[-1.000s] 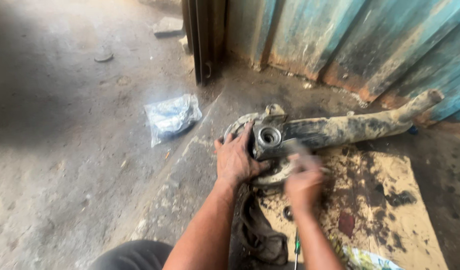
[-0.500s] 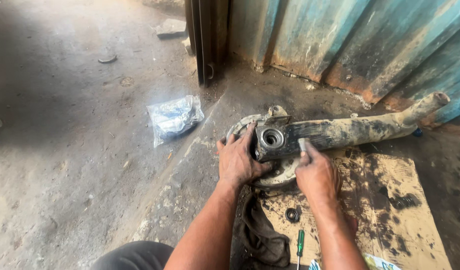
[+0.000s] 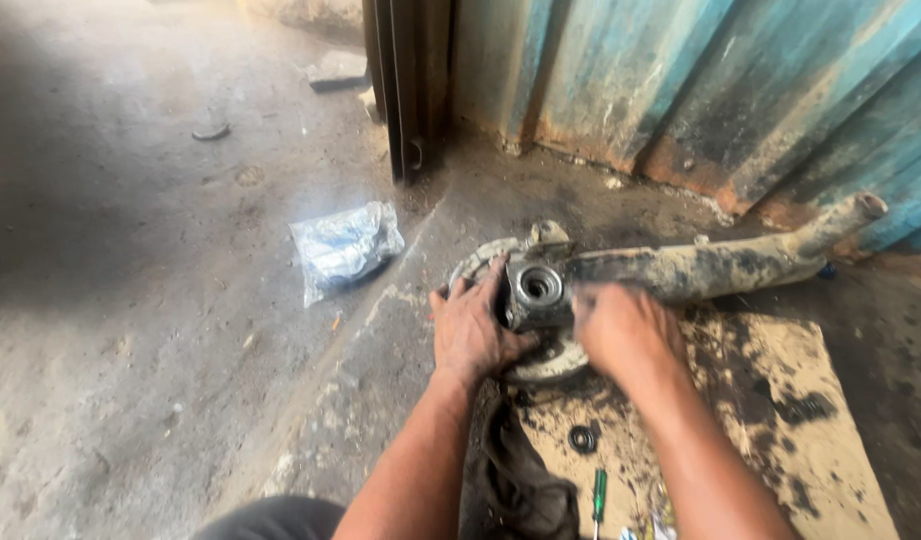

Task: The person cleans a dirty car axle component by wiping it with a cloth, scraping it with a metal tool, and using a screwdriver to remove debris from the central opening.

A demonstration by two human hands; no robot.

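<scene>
A dirty metal axle arm lies on the concrete floor, with a round hub and bearing at its left end over a disc-shaped backing plate. My left hand rests flat against the left side of the hub, fingers spread on the plate. Blurred by motion, my right hand presses on the hub's right side. Whether it holds anything, I cannot tell.
An oil-stained cardboard sheet lies under the part, with a small black ring and a green-handled screwdriver on it. A dark rag sits between my arms. A clear plastic bag lies to the left. A corrugated blue metal wall stands behind.
My right hand has moved up from the plate's lower edge to the right side of the hub. The left hand has stayed on the hub.
</scene>
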